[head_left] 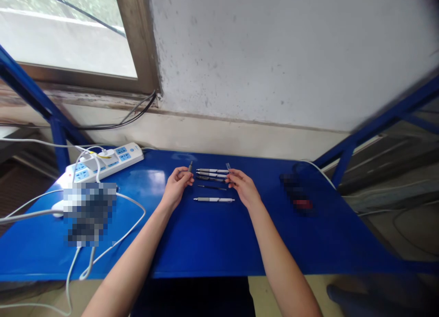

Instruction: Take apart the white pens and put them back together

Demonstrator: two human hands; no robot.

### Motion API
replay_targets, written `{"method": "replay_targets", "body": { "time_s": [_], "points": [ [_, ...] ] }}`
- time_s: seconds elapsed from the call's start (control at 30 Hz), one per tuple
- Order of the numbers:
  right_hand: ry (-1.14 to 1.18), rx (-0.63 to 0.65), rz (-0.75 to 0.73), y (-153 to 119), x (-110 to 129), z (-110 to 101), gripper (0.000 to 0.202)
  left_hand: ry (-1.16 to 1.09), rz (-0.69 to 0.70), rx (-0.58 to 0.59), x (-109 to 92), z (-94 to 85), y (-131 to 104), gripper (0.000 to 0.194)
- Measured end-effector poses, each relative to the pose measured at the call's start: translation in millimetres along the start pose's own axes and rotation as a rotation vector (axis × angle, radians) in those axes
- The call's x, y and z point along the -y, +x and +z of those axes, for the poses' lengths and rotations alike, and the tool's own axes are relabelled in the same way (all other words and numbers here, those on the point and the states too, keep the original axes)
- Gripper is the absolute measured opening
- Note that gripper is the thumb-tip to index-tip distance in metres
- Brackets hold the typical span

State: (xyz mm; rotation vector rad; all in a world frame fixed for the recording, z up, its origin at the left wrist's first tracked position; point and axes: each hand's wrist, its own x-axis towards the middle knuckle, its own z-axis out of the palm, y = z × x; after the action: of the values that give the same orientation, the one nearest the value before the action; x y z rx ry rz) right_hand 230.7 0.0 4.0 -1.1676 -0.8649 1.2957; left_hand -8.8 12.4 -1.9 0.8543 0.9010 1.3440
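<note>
My left hand [178,182] pinches a short grey pen grip section [190,166] whose narrow end points up and away. In my right hand [242,184] is a clear piece of pen barrel [228,166], gripped between thumb and fingers, its lower part hidden by them. Between the hands, several pens [211,171] lie side by side on the blue table [212,244], with their right ends partly behind my right fingers. Nearer to me lies a thin dark ink refill [211,187]. Closest is a grey and white pen [214,199], lying crosswise and touched by neither hand.
At the left, a white power strip [132,153] holds plugs with white cables [133,203] running across the table. A blurred-out object [91,214] sits beside them. Another dark and red blurred object [297,196] lies to the right. Blue frame bars [343,157] and a wall bound the table.
</note>
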Motion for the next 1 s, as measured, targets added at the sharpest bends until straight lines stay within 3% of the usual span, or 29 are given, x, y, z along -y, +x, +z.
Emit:
{"method": "replay_targets", "body": {
  "time_s": [0.2, 0.43, 0.6, 0.87, 1.0],
  "points": [
    [-0.004, 0.047, 0.024, -1.9, 0.3, 3.2, 0.034, 0.071, -0.039, 0.065, 0.6, 0.5, -1.2, 0.042],
    [-0.049, 0.061, -0.060, -2.7, 0.2, 6.3, 0.030, 0.201, 0.143, 0.098, -1.5, 5.0, -4.4, 0.023],
    [-0.128, 0.039, -0.186, -2.8, -0.9, 6.8, 0.025, 0.184, 0.150, 0.091, -1.8, 4.3, -4.4, 0.023],
    [-0.176, 0.042, -0.212, -4.7, 2.1, 9.0, 0.024, 0.179, 0.113, 0.084, -0.9, 6.2, -4.4, 0.029],
    [-0.140, -0.039, -0.191, -1.6, 0.1, 8.1, 0.028, 0.148, 0.058, 0.121, -2.7, 6.4, -5.2, 0.036]
  ]
}}
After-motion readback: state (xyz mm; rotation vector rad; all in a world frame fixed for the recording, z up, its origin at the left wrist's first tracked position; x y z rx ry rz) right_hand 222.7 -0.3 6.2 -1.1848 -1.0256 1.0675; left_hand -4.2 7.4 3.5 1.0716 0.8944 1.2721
